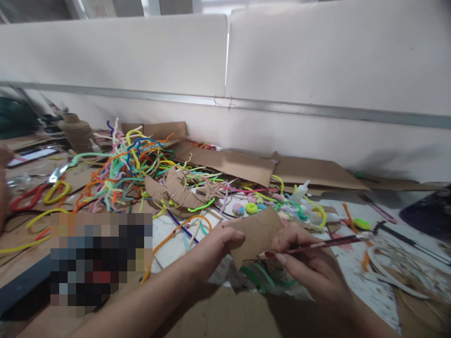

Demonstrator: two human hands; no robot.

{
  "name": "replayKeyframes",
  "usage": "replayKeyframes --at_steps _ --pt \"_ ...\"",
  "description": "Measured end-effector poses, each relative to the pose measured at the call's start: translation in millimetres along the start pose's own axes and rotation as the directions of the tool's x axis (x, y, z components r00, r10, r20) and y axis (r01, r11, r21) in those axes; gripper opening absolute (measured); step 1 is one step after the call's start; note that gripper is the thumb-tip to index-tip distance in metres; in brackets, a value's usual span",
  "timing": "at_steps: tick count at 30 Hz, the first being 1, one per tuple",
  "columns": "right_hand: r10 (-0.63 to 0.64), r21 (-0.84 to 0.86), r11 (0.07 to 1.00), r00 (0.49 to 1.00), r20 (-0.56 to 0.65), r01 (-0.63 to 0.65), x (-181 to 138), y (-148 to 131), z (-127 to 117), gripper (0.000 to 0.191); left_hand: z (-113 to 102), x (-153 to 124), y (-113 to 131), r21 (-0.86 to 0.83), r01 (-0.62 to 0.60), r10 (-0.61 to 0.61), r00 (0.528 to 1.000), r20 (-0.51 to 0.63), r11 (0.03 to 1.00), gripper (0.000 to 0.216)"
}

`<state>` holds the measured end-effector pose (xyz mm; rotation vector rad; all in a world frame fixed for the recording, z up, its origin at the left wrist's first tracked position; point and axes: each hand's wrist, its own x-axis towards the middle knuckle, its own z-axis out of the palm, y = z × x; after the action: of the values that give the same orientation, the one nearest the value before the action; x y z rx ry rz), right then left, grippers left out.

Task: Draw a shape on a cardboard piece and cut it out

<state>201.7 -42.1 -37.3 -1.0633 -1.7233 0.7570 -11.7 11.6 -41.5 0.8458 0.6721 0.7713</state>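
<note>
A small piece of brown cardboard (256,234) is held up over the table in my left hand (220,244), with the thumb on its face and the other fingers behind it. My right hand (310,263) is closed around a dark red pencil (327,243). The pencil's tip points left and meets the lower part of the cardboard, where a dark line shows. Fingers of my right hand also rest by the cardboard's right edge. Just below the cardboard, a roll of green tape (259,278) is partly hidden.
Behind my hands lies a tangled heap of colourful pipe cleaners (123,169). Cardboard sheets (225,162) lean along the white partition (148,56). Red-handled scissors (28,199) lie left, a glue bottle (300,191) behind, and loose twine (416,277) right.
</note>
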Motion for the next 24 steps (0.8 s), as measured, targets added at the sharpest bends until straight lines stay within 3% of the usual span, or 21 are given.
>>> replayKeyframes --at_steps 9,16,24 --pt "-0.002 -0.029 1.000 1.000 -0.002 0.002 0.3 1.7 -0.3 0.014 -2.2 1.6 -4.6 -0.012 -0.020 0.020 1.000 -0.006 1.000 0.035" --pt "-0.008 -0.018 1.000 1.000 -0.005 0.008 1.0 0.9 0.3 0.015 -3.8 3.2 -6.1 -0.020 -0.062 0.063 0.997 0.050 0.998 0.028" --pt "0.004 -0.012 1.000 1.000 -0.002 -0.004 0.8 -0.3 0.2 0.015 -2.7 3.7 -3.9 -0.004 -0.028 0.029 0.997 0.074 1.000 0.044"
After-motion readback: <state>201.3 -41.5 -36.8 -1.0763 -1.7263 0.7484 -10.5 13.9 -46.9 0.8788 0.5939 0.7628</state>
